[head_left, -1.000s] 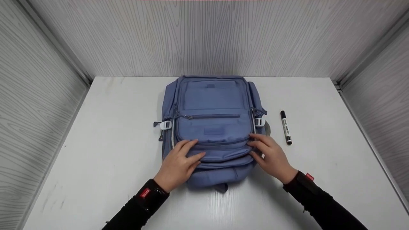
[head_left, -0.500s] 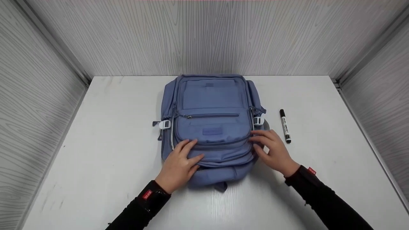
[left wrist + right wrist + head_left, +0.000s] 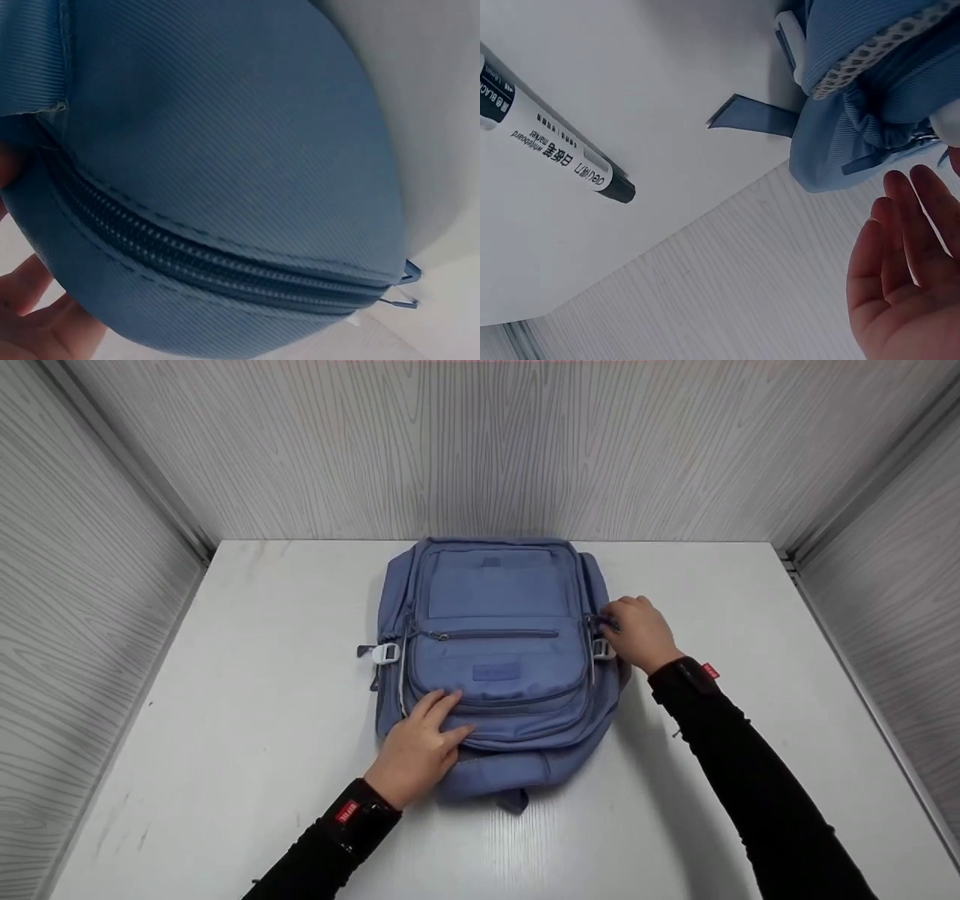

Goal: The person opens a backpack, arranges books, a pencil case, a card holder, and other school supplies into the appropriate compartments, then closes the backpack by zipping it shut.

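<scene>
A blue backpack point(image 3: 495, 592) lies front up on the white table, its zippers and white side buckles showing. My left hand point(image 3: 416, 746) rests on the lower left of its front, fingers spread over the layered pockets. Up close in the left wrist view, a curved zipper point(image 3: 202, 259) runs across the blue fabric beside the fingers. At the pack's right side, my right hand point(image 3: 641, 630) pinches a dark zipper pull point(image 3: 609, 622) just above the buckle. The right wrist view has that hand's other fingers point(image 3: 907, 240) loosely bent near the pack; the pinch falls outside it.
A whiteboard marker point(image 3: 562, 142) lies on the table right of the backpack, hidden behind the right hand and sleeve in the head view. Grey wood-grain panels point(image 3: 480, 450) enclose the table point(image 3: 285, 660) at the back and both sides.
My right hand has left the lower right edge of the pockets and moved up to the zipper pull, now covering the marker. My left hand has stayed nearly in place.
</scene>
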Motion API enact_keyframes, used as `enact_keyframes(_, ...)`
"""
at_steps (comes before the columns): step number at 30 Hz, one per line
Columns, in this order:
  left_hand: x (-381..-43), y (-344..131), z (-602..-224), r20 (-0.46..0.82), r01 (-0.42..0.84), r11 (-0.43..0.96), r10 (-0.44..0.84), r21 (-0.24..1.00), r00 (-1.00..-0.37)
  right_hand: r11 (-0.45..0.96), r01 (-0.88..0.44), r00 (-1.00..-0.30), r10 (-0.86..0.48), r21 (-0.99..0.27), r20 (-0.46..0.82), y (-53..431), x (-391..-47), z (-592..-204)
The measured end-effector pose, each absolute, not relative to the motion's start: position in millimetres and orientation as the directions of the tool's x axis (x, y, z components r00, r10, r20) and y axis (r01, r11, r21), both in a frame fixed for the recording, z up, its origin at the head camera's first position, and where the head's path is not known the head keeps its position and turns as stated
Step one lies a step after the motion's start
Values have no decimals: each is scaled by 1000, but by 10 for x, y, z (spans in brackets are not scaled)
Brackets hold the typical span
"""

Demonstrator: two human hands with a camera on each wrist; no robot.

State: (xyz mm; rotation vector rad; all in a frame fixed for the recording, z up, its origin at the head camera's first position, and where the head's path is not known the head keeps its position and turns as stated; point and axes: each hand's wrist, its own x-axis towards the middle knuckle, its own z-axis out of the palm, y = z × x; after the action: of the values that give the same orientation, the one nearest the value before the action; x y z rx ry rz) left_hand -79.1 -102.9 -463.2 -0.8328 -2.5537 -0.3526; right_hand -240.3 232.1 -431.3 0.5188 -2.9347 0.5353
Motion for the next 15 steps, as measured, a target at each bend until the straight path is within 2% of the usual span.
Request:
enact_keyframes(9, -933, -1379, -4575, 438, 623, 764, 507, 171, -742, 866, -380, -924, -336, -325, 185, 2249, -2362, -4393)
enact_keyframes(15, -1105, -1642, -4590, 454, 617, 763, 488, 194, -745, 853, -434, -893, -363, -292, 265, 2253, -2369, -4431)
